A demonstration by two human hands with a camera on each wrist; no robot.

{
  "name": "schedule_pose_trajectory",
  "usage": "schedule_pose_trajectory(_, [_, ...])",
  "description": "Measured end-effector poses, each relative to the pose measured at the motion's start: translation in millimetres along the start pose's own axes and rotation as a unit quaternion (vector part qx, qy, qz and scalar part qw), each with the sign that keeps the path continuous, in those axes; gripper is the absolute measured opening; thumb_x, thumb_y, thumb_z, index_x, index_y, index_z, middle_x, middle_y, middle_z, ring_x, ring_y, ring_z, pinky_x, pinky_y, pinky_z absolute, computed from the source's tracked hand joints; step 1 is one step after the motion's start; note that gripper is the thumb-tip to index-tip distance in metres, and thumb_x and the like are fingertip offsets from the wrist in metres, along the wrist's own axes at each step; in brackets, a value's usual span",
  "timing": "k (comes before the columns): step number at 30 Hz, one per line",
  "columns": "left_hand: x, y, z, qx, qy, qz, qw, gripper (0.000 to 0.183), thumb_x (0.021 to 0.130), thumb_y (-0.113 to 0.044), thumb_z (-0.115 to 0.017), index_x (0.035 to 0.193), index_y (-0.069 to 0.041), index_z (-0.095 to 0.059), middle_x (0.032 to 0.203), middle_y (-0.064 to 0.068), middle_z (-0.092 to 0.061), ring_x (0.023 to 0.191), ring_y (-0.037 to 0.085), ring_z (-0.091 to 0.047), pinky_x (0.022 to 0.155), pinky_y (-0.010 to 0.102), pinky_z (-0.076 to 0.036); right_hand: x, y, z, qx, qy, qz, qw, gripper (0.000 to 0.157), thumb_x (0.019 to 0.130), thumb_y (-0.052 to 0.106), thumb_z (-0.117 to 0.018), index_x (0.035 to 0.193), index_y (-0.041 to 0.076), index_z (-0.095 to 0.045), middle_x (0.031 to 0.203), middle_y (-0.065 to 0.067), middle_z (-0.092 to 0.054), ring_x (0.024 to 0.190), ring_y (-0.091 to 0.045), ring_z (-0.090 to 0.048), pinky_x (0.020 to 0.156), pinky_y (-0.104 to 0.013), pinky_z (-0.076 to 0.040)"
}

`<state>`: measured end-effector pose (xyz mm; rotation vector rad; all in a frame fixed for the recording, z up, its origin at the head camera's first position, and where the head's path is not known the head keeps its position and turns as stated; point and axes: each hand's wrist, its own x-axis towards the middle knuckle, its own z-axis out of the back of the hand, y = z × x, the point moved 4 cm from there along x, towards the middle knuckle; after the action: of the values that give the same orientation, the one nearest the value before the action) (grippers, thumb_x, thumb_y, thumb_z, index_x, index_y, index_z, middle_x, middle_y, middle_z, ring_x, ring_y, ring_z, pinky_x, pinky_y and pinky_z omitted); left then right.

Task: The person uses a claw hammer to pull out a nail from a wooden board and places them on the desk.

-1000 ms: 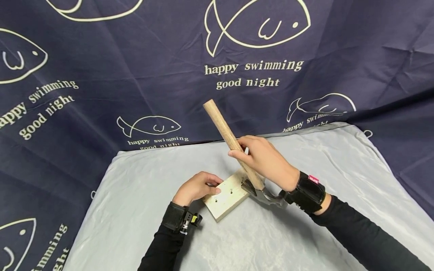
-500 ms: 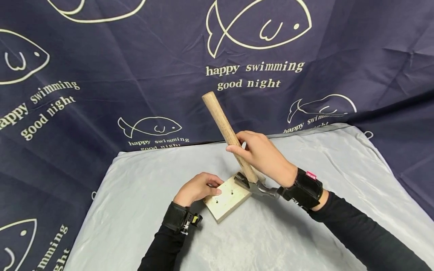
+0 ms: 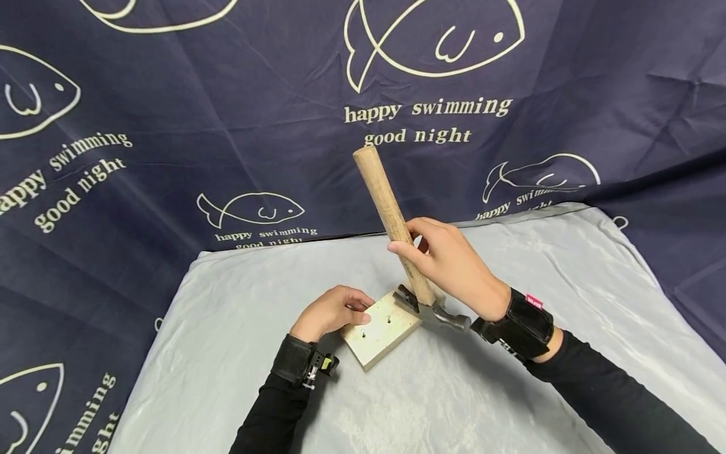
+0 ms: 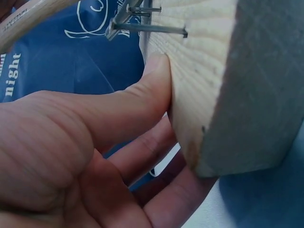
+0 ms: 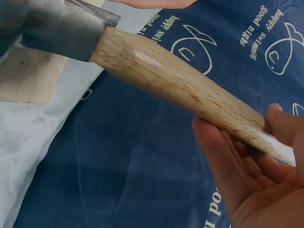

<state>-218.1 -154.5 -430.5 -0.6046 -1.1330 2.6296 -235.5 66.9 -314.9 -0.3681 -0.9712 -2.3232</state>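
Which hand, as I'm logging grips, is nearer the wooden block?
Left. The left hand grips the wooden block; the right hand is apart from it, holding the hammer handle.

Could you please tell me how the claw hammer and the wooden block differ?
The claw hammer is long and slender; the wooden block is short and flat-faced. The hammer ends in a metal head, while the block has nails standing in it. The right hand holds the hammer handle-up, while the left hand grips the block's edge. Both show pale wood.

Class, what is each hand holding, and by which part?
Right hand: the claw hammer, by its wooden handle. Left hand: the wooden block, by one edge.
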Motion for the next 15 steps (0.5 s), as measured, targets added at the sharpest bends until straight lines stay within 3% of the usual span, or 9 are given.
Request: schedule_pose_trajectory(15, [-1.8,0.6,-2.5,-0.009,-0.005,0.008,0.9999,0.028,0.091,-0.010,-0.079,0.118,-0.005,-0.076,0.099,0.006,-0.077,0.092,0.013,-0.068,0.083,0.028,-0.054,-13,-7,5.5,0.003,-0.043,-0.027,0.999,0.026,0.100,0.047,-0.067,0.109,0.023,-0.072,0.093,0.011,-0.067,0.079,-0.009,-0.060,0.068,-0.028,-0.050])
